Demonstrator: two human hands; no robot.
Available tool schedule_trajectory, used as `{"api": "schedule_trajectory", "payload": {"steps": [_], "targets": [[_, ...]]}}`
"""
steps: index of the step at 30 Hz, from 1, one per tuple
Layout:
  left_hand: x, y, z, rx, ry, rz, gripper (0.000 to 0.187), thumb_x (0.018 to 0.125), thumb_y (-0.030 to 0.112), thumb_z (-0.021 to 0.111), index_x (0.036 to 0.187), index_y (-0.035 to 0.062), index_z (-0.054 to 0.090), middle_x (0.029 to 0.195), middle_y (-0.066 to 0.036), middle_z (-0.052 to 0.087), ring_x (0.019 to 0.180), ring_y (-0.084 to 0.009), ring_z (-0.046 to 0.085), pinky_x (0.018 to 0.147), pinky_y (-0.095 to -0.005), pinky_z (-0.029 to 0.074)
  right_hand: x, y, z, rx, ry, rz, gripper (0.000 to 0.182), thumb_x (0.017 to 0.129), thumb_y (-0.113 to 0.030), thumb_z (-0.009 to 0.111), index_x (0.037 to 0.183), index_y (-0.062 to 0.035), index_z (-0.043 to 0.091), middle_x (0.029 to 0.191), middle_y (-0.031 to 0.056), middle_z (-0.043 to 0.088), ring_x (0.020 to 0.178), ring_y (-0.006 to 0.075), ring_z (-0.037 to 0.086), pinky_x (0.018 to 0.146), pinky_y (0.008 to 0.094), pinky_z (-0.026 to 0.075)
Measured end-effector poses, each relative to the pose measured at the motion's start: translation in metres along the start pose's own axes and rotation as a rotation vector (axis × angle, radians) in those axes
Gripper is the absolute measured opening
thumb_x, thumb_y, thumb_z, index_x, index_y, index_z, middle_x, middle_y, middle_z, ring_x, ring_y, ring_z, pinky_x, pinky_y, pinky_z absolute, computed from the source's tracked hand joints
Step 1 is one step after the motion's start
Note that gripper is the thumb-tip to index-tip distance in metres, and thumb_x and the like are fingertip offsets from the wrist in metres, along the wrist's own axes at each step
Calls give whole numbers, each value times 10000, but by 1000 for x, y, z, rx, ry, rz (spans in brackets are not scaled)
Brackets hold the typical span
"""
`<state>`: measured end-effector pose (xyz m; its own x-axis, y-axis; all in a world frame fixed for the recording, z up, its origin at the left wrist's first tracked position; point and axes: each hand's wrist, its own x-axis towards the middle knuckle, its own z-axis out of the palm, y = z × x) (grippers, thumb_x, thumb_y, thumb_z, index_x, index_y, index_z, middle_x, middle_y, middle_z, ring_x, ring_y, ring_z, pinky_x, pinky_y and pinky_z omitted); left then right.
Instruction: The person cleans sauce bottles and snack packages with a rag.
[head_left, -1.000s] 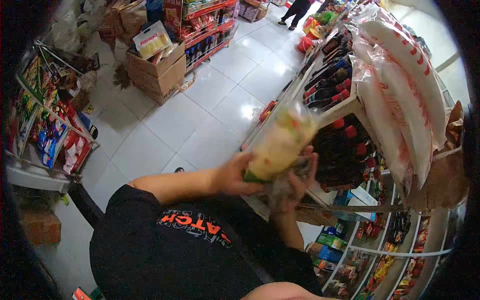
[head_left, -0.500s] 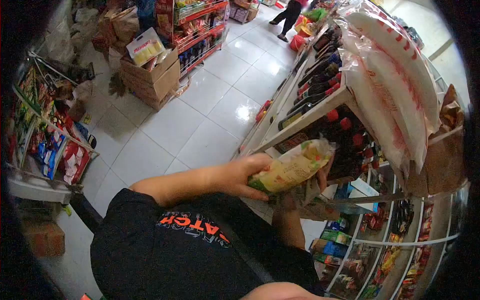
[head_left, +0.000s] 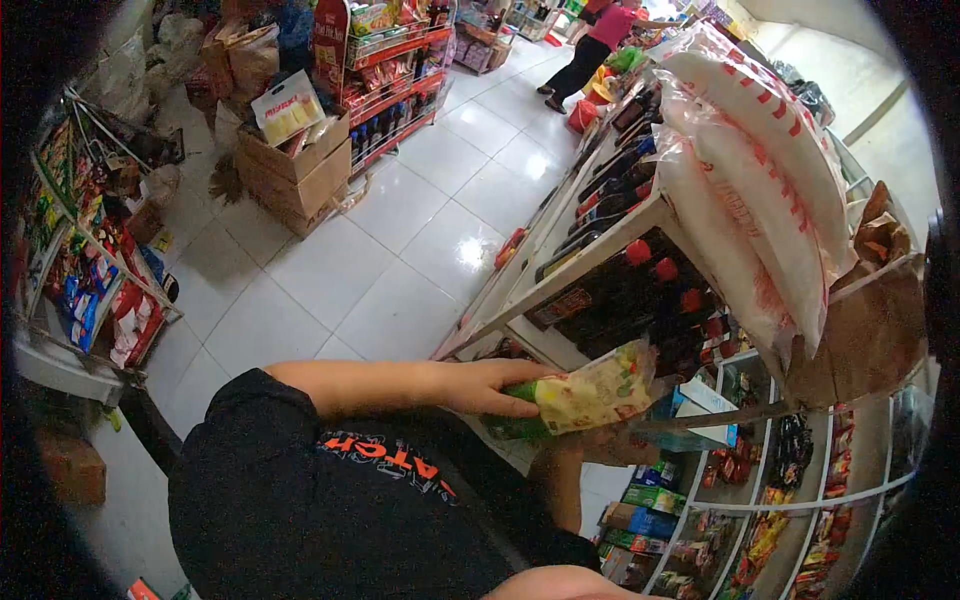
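Note:
A yellow-and-green plastic packet lies tilted in front of my chest, beside the end of the shelf. My left hand grips its left end, thumb and fingers pressed round the green part. Below the packet is my right hand, dim and largely covered; its fingers cannot be made out. Dark bottles with red caps stand in the shelf just beyond the packet.
Large white plastic bags rest on the shelf top beside a brown carton. Racks of packets stand at lower right. Cardboard boxes sit on the tiled floor. Another person stands far down the aisle.
The packet and my left hand have shifted slightly down. My right hand's fingers no longer show at the packet's far end. More of the other person is visible.

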<state>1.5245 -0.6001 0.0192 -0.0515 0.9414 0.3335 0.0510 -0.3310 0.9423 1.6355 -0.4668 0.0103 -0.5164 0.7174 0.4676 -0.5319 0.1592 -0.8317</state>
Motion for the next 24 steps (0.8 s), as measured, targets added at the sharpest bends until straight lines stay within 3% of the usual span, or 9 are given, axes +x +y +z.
{"api": "schedule_trajectory", "payload": {"steps": [4,9,14,16,17,19,20,22,24], "targets": [[3,18,-22,-41,45,136,653,808,320,598,1307,14,310,1291,-122,383,1213,-211,325,1010,-355,249,-37,18,-8,41,-173,250,575,844,-335,527,1285,-51,292,1266,141,375,1143,283,394,969,399,302],[-3,38,-27,-314,281,150,771,761,269,668,1342,18,228,1329,-118,350,1226,-204,322,1011,-354,260,-51,42,1,-79,-294,259,567,847,-313,528,1296,-68,284,1273,141,368,1146,286,394,968,411,314],[-18,29,-23,-548,240,189,678,790,199,634,1331,26,264,1293,-108,395,1170,-193,388,988,-328,294,-26,23,9,377,-2,435,547,860,-317,502,1302,-80,284,1276,130,373,1155,280,394,961,420,330],[-16,28,-19,-565,251,128,636,780,183,636,1307,24,317,1253,-130,434,1143,-223,422,968,-338,316,-10,-10,21,247,17,284,544,863,-344,487,1304,-96,285,1279,124,372,1159,279,393,960,427,337],[-13,26,-17,-191,258,118,609,772,176,634,1285,16,347,1211,-142,455,1114,-244,437,953,-350,326,-8,5,11,333,-58,139,560,869,-380,462,1303,-75,283,1278,128,372,1158,273,398,955,416,349],[-7,23,-13,562,240,110,556,757,164,630,1239,2,405,1128,-166,496,1055,-287,468,923,-372,345,2,15,10,808,-269,430,556,867,-376,472,1290,-57,301,1262,130,389,1147,265,409,948,396,360],[-7,21,-10,622,266,171,533,748,157,624,1214,-6,422,1091,-171,502,1028,-304,469,909,-383,350,5,21,8,1047,-377,566,555,866,-374,477,1284,-48,310,1255,131,398,1142,261,414,945,387,366],[-10,19,-8,739,305,300,488,731,144,610,1164,-23,456,1015,-181,514,974,-337,472,879,-404,359,-10,69,-15,1008,-431,685,513,839,-256,530,1257,-26,341,1259,119,406,1107,242,451,949,371,372],[-12,19,-9,640,394,339,464,731,158,592,1134,-31,462,1011,-175,518,950,-337,478,862,-405,366,-18,77,-14,687,-521,590,494,821,-195,564,1237,-18,367,1243,106,427,1076,224,479,939,351,386]]}}
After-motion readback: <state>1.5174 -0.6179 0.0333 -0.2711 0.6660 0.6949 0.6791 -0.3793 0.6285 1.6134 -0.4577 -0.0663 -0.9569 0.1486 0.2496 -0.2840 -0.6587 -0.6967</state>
